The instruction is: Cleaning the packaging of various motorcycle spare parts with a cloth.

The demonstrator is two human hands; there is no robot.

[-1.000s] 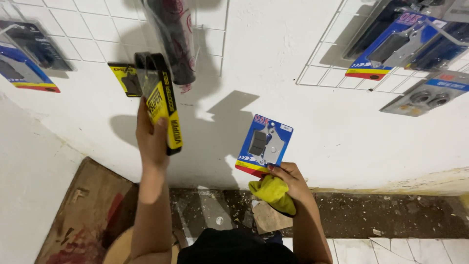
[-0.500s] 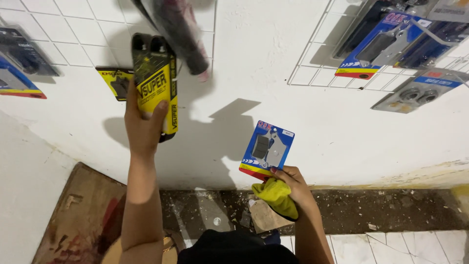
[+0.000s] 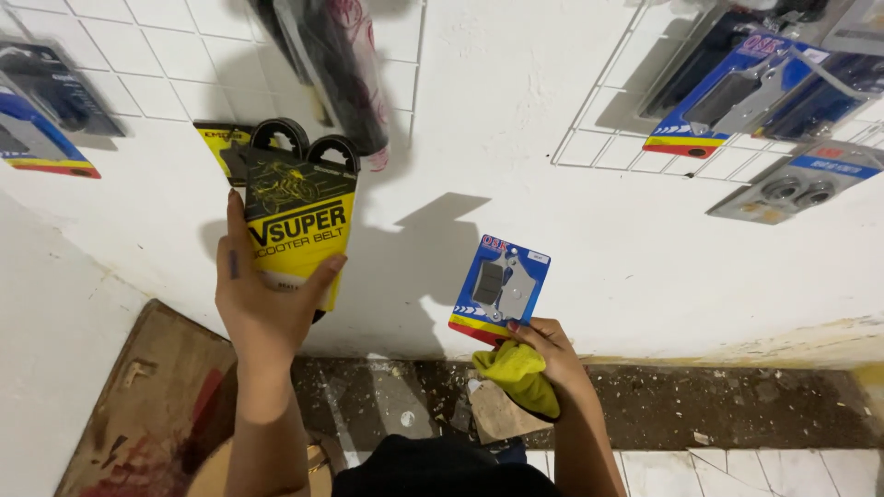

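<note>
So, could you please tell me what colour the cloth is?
Yellow cloth, bunched in the right hand; head view.

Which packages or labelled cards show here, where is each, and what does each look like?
Belt sleeve: left hand, yellow-black, black belt loops on top.
Blister card: right hand, with yellow cloth; blue, grey part.
Hanging cards: wire grid, upper right; blue.
Grey card: far right, round parts.
Left cards: upper left; blue.
</note>
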